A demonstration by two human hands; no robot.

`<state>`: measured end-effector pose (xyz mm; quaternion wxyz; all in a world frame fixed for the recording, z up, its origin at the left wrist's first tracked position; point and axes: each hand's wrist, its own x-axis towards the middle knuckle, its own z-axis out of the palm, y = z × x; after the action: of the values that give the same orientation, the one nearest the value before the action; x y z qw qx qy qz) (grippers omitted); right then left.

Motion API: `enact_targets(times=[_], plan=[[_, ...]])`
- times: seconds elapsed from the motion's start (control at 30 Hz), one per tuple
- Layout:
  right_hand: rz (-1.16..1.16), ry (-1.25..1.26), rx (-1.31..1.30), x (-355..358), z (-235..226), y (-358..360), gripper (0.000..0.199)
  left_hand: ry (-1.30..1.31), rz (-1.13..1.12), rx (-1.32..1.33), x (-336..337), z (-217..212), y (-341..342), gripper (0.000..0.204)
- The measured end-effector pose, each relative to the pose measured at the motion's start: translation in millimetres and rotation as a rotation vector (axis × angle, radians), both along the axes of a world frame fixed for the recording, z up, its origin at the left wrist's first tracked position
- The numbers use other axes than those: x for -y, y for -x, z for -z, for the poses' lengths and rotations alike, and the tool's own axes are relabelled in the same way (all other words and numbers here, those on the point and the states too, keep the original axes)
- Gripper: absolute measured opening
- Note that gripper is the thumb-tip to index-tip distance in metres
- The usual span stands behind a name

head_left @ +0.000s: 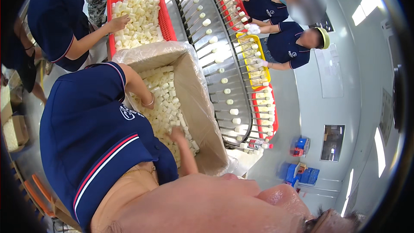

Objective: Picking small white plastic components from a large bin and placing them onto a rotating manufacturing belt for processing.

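Note:
Both my arms reach into a deep box [205, 125] lined with clear plastic film. Short cream-white cylinders [166, 88], packed loosely, fill its bottom. My left hand [149, 105], with a thin bracelet at the wrist, is low among the cylinders at the box's near-left side; its fingers are hidden. Over the same pile, closer to the middle of the box, my right hand [176, 134] has its fingers curled down onto the cylinders. What sits between those fingers is too small to make out.
Alongside the box runs a metal machine [224, 67] with rows of rods, many tipped with white cylinders. A red basket [167, 20] of cylinders adjoins the box, where a co-worker's hand [118, 23] reaches in. Across the machine, other people stand by a yellow basket [264, 58] and a red basket [276, 123].

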<state>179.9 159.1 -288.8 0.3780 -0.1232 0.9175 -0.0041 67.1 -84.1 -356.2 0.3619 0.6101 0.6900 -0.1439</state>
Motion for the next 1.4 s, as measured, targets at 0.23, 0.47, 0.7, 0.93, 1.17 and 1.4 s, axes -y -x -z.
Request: enact_targets(times=[0.23, 0.47, 0.7, 0.93, 1.17, 1.4], plan=[[0.173, 0.05, 0.141, -18, 50, -98, 0.068, -0.008, 0.099, 0.011, -13, -17, 0, 0.036], [0.178, 0.046, 0.267, -16, 37, -64, 0.048, 0.0, 0.242, 0.015, -23, -24, 2, 0.031], [0.306, 0.174, 0.029, -24, 29, -60, 0.045, -0.223, 0.101, 0.006, -41, -60, 16, 0.029], [0.476, 0.469, -0.31, -22, -33, -35, 0.039, -0.488, -0.18, 0.376, -75, -98, 8, 0.035], [0.818, 0.605, -0.573, 22, -76, -18, 0.024, -0.89, -0.467, 1.512, -95, -190, 55, 0.031], [1.021, 0.97, -0.58, 32, -98, -12, 0.029, -0.763, -0.473, 2.114, -77, -236, 73, 0.046]])
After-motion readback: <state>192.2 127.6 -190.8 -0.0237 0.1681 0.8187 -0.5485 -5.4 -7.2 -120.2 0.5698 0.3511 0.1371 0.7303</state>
